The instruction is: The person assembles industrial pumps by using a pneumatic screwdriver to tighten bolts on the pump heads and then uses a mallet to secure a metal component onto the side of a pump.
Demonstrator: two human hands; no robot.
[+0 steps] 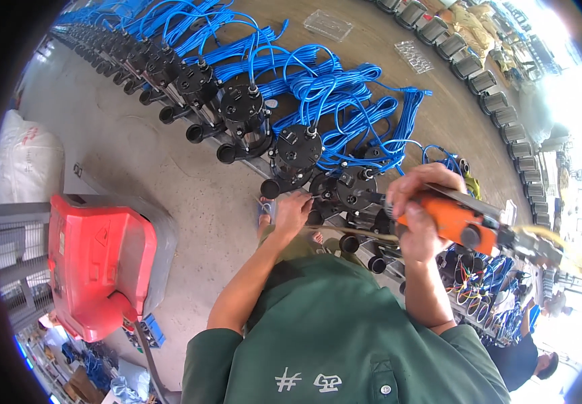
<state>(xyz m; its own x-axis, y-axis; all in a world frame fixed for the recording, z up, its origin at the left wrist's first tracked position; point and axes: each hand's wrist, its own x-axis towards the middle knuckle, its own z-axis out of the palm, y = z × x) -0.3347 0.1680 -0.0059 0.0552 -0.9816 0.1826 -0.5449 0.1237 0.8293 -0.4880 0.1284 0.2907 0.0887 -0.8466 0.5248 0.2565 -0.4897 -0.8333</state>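
My right hand point(417, 202) grips an orange power screwdriver point(459, 222) whose tip points left at a black pump point(353, 188) on the bench. My left hand point(293, 212) rests its fingers on the same pump's near left edge, with something small perhaps pinched in them. The pump has a round black top cap and a blue cable coming out of it. A long row of the same black pumps point(240, 108) runs up and left along the bench edge, each with a coiled blue cable point(345, 101).
A red pallet truck point(96, 262) stands on the concrete floor at the left. Clear plastic trays point(328, 25) lie on the brown bench top. Grey pump housings point(499, 108) line the bench's far edge. Open pumps with coloured wires point(473, 283) sit at the right. Another person point(530, 350) stands at lower right.
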